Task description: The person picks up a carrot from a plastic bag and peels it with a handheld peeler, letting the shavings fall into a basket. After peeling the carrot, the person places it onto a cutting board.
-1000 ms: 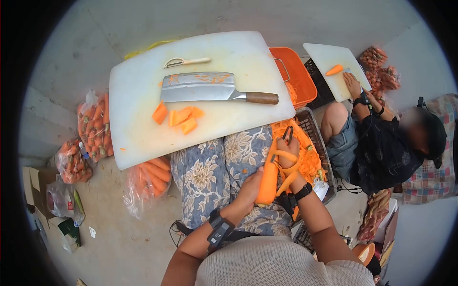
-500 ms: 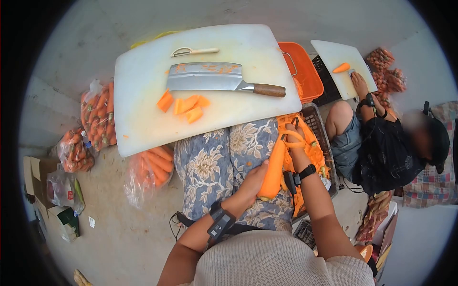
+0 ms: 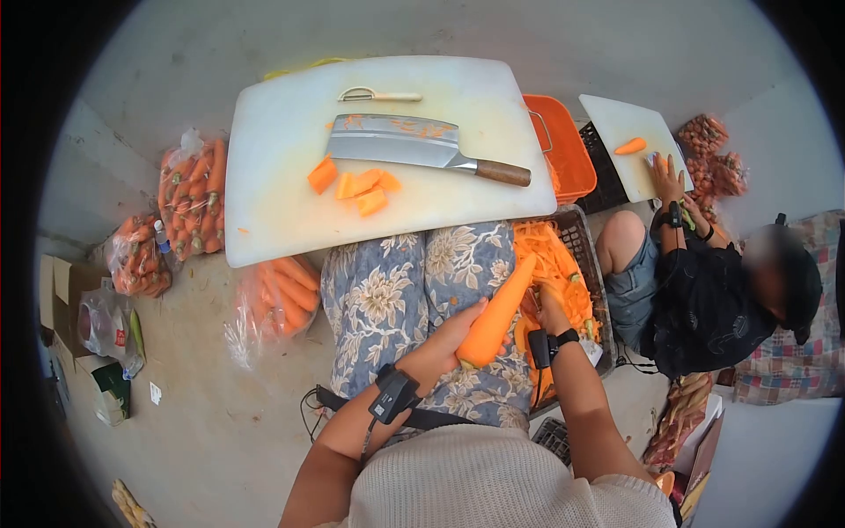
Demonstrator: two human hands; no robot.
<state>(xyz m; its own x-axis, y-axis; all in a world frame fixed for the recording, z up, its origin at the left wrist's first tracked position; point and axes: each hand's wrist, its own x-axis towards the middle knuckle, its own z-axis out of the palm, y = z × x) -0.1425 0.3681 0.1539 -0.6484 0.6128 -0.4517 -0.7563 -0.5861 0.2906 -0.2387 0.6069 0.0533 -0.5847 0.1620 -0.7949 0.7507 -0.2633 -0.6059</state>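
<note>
My left hand [image 3: 459, 333] is wrapped round the thick end of a large peeled carrot [image 3: 499, 315], held slanting over my lap. Close to its right side, over the crate [image 3: 585, 242] of orange peelings [image 3: 576, 295], is my right hand [image 3: 552, 310]; its fingers are bent and partly hidden, and what they hold is hard to make out. On the big white cutting board [image 3: 282, 167] lie a cleaver [image 3: 396, 141] with a wooden handle, a peeler [image 3: 380, 95] and several carrot pieces [image 3: 359, 183].
Bagged carrots [image 3: 286, 295] stand left of my legs, with more bags [image 3: 194, 198] behind. An orange tub [image 3: 563, 145] is beyond the crate. At the right a person [image 3: 704, 299] has one hand by a smaller board [image 3: 629, 132] with a carrot [image 3: 630, 146].
My right hand has moved down toward my body, and the peel strip near the carrot's tip has gone from there. The carrot has shifted slightly left with my left hand.
</note>
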